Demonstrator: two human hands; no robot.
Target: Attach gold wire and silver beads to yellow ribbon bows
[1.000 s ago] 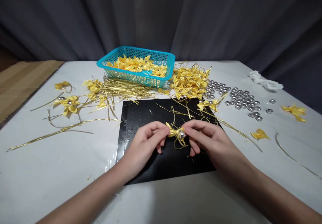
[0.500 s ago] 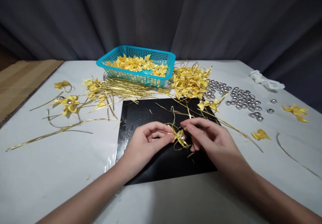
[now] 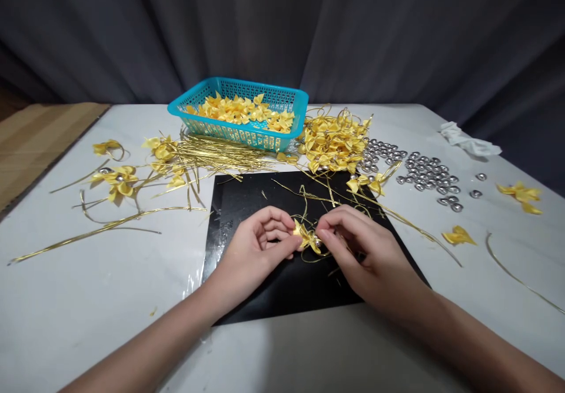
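My left hand pinches a yellow ribbon flower between thumb and forefinger, over the black board. From the other side my right hand has its thumb and forefinger closed at the flower's right side, by a silver bead that its fingertips partly cover. Thin gold wire loops out below the flower. Whether the right fingertips grip the bead, the wire or the petals is hard to see. Bits of gold wire lie on the board just beyond the hands.
A blue basket of yellow flowers stands at the back, with a bundle of gold wires before it. Wired flowers are heaped to its right, beside silver beads. Loose flowers lie left. A white cloth rests far right.
My right hand has moved left, and its fingertips now close at the flower's bead, where they were apart from it. The left hand keeps its pinch, with the flower turned slightly.
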